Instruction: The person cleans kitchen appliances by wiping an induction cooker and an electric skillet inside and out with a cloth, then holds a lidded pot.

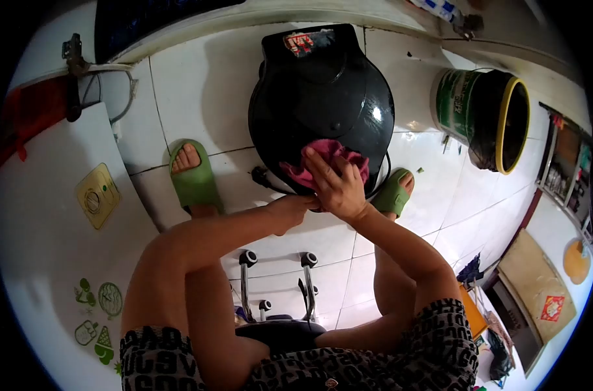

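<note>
A glossy black round electric baking pan [309,98] stands on the tiled floor between my feet, its lid down. A torn red-and-white label [301,43] is on its far hinge part. My right hand [339,186] presses a crumpled dark pink cloth [299,173] onto the near part of the lid, fingers bent over it. Close beside it, my left hand [290,214] is at the pan's front edge, where the handle would be. Its fingers are closed there, and their tips are partly hidden by my right hand. A black power cord [262,176] lies by the pan's left side.
A green bucket [456,98] with a black liner and yellow rim lies to the right. My feet wear green slippers [195,179]. Chrome stool legs [245,280] show beneath me. A white cabinet [48,241] stands at left, and a shelf [567,169] at right.
</note>
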Tool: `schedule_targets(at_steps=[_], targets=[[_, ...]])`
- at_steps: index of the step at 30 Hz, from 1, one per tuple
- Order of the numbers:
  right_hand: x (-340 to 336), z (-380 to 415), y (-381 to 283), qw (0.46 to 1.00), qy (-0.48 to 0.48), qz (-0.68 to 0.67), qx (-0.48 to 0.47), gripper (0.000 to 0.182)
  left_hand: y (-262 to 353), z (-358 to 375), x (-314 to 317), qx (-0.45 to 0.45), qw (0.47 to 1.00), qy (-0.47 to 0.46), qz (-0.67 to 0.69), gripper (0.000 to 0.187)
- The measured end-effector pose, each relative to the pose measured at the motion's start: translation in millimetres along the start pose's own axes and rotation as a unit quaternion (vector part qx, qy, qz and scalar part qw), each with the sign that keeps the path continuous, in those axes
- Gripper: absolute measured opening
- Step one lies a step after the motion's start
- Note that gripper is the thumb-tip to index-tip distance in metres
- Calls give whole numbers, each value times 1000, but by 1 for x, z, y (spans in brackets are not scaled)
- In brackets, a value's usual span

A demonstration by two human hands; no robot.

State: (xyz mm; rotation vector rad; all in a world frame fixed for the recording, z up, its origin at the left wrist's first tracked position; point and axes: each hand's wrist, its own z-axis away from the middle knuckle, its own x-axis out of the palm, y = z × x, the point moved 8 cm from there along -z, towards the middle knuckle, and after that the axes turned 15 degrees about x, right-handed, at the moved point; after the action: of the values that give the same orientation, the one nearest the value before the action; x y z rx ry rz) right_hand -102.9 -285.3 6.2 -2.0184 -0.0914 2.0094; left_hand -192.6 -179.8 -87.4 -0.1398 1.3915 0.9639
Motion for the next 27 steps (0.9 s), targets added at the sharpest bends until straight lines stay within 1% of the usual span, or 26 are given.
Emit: schedule_targets(at_steps=[2, 5, 6, 8, 9, 11, 12, 14, 17, 18, 20, 21, 23, 24, 26, 27], targets=[[-1, 4, 1, 1000, 0, 13, -18, 47, -3, 1, -5, -1, 1000, -8, 2, 41], [-14, -32, -17, 1000, 9, -3, -17, 47, -2, 7, -21, 44, 998, -40, 38, 37], [1, -44, -23, 1000, 4, 8, -17, 47, -2, 7, -20, 53, 996, -66, 17, 39], [2, -46, -23, 1000, 1, -4, -7, 47, 3, 5, -5, 63, 994, -94, -3, 41], [2, -41, -21, 1000, -11, -10, 0, 47, 5, 0, 5, 21, 1000, -16, -10, 42], [1, -22, -12, 1000, -16, -1, -12, 46, -4, 3, -6, -31, 997, 68, -19, 42], [1, -16, -10, 1000, -21, 7, -16, 45, -4, 3, -11, 8, 1000, 1, 3, 43], [0, -19, -12, 1000, -18, 6, -18, 44, -2, 5, -9, 42, 997, -62, 29, 44], [0, -41, -18, 1000, -12, -10, -15, 42, 2, 3, -10, 46, 999, -22, -9, 40], [0, -49, -20, 1000, -3, -14, -15, 41, 0, 3, -11, 30, 999, 17, -5, 40], [3, -50, -20, 1000, 6, -19, -16, 41, 1, 3, -7, 16, 998, 54, 0, 40], [1, -43, -17, 1000, 4, -18, -17, 41, 3, -4, 3, 31, 999, 6, 11, 41], [-1, -25, -10, 999, -25, 13, -23, 43, -2, -5, 1, 36, 999, -36, 20, 43], [-2, -19, -9, 999, -39, 19, -18, 44, -1, 1, -8, 41, 998, -40, 17, 44], [4, -17, -5, 999, -36, 29, -14, 45, -1, 5, -9, 43, 998, -46, 18, 45], [5, -22, -7, 998, -42, 35, -6, 46, 0, 1, -3, 36, 999, -34, -2, 46]])
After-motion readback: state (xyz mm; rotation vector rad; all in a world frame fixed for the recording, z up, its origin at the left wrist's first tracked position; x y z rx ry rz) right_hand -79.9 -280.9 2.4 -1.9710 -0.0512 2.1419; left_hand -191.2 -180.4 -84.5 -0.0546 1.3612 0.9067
